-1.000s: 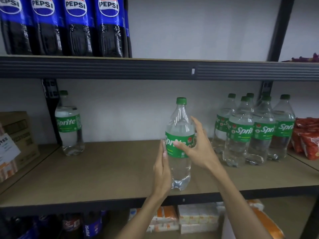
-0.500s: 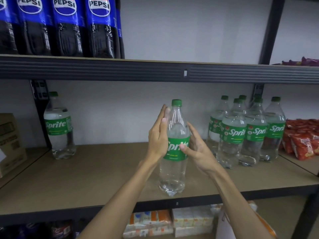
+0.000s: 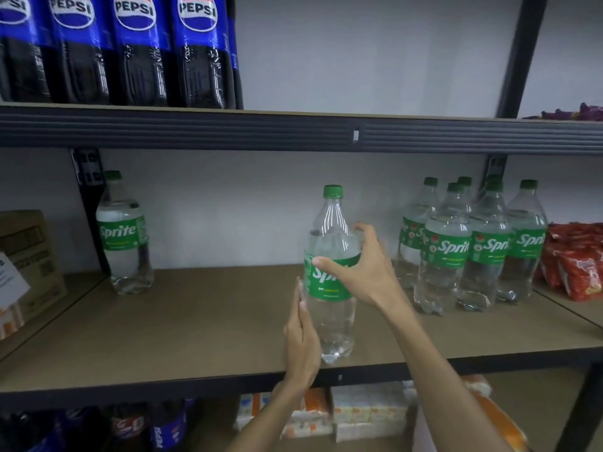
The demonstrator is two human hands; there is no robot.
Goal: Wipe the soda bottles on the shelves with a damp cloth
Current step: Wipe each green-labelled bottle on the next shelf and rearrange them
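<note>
Centre frame, the Sprite bottle (image 3: 334, 318) stands near the front edge of the shelf (image 3: 195, 321), right hand (image 3: 365, 269) clasping its label, left hand (image 3: 301, 340) flat against its side; a hard sideways rub could tip it off

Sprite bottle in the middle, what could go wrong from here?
The Sprite bottle has its base near the front edge of the shelf; a push from the flat left hand could tip it off.
The right hand gripping its label is close to the grouped Sprite bottles and might knock them.
No cloth shows in either hand, so nothing may get wiped.
</note>
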